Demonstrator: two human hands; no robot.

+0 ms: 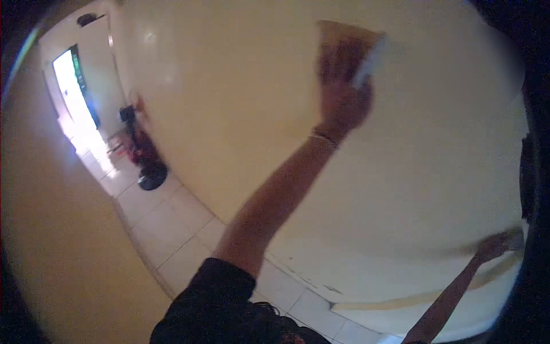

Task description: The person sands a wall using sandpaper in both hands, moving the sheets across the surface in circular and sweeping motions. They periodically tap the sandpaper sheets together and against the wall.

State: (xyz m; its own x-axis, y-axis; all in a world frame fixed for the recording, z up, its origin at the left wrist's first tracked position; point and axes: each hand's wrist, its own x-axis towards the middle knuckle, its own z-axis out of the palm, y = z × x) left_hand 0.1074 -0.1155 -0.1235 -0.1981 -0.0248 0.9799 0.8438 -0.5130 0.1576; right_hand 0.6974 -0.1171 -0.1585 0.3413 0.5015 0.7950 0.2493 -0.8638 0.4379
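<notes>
Black sleeve (220, 298); left hand (342, 97) grips blurred tan pad (345, 35)

Cream wall (229, 86), pale floor tiles (172, 229), black sleeve (217, 298), brown board (344, 35).

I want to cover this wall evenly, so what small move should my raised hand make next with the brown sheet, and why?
Probably draw the brown sheet down the cream wall a little, kept flat. The left hand holds it high with the arm stretched out, so reaching higher looks hard; the right hand rests low by the tan strip.
</notes>
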